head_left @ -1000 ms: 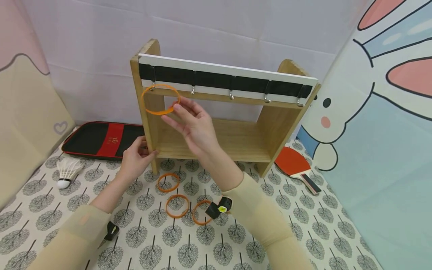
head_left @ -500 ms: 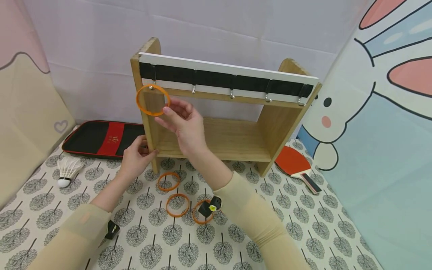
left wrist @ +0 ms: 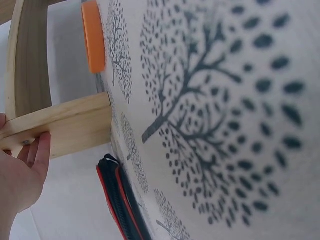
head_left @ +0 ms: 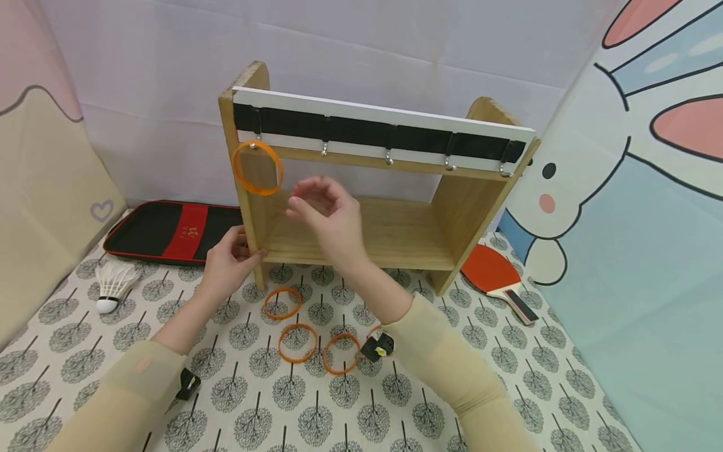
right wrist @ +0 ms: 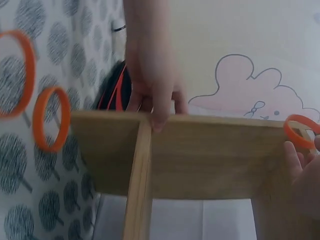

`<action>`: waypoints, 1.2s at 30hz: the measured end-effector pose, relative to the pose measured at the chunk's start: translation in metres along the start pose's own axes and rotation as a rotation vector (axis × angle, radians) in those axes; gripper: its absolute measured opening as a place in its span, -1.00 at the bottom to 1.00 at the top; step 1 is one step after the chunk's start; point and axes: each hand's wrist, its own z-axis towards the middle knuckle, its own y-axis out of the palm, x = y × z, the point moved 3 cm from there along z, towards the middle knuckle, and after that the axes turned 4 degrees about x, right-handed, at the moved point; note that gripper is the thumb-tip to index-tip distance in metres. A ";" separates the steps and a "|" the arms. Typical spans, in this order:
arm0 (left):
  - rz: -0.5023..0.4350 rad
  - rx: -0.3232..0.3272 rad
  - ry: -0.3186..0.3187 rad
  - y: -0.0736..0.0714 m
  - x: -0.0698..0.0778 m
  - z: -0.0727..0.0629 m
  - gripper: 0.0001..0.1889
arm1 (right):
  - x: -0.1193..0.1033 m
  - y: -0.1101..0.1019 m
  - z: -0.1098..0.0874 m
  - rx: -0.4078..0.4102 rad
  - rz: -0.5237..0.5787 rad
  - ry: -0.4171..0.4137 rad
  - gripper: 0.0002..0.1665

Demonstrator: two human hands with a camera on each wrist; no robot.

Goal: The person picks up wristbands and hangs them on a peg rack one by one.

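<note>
An orange ring (head_left: 258, 168) hangs from the leftmost metal hook of the white-and-black hook strip (head_left: 361, 134) on a wooden shelf (head_left: 390, 235). My right hand (head_left: 333, 216) is just right of that ring, apart from it, with loosely bent fingers and nothing between them. My left hand (head_left: 227, 260) grips the lower part of the shelf's left side panel; in the left wrist view its fingers wrap the panel edge (left wrist: 60, 122). More orange rings lie on the cloth in front, among them one nearest the shelf (head_left: 282, 303) and another beside it (head_left: 297, 343).
Left of the shelf lies a black case (head_left: 152, 232) with a red band, and a shuttlecock (head_left: 113, 285) is in front of it. A red table tennis paddle (head_left: 497, 276) lies at the right. The other hooks along the strip hold nothing.
My right hand moved the orange ring left onto the leftmost hook, let go of it, then drew back to the right. My left hand has stayed on the shelf panel.
</note>
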 end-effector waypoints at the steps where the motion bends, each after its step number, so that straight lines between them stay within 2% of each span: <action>1: 0.004 0.001 -0.002 0.000 0.000 0.000 -0.50 | -0.005 -0.003 -0.003 -0.013 -0.048 -0.014 -0.72; 6: 0.015 0.001 -0.010 -0.002 -0.001 -0.002 -0.50 | -0.017 -0.022 -0.013 -0.067 -0.246 -0.062 -0.73; 12: 0.013 0.002 -0.013 -0.002 -0.001 -0.002 -0.50 | 0.001 -0.052 -0.023 -0.150 -0.381 -0.092 -0.68; 17: 0.019 0.006 -0.013 -0.003 0.000 -0.001 -0.50 | 0.014 -0.074 -0.042 -0.253 -0.512 -0.094 -0.66; 25: 0.028 0.002 -0.018 -0.002 0.000 -0.002 -0.51 | 0.045 -0.112 -0.078 -0.350 -0.794 0.005 -0.66; 31: 0.019 -0.003 -0.015 -0.001 0.001 -0.002 -0.51 | 0.069 -0.141 -0.099 -0.420 -0.866 0.056 -0.69; 36: 0.025 -0.002 -0.009 0.000 0.001 -0.002 -0.51 | 0.084 -0.160 -0.109 -0.512 -0.929 0.091 -0.70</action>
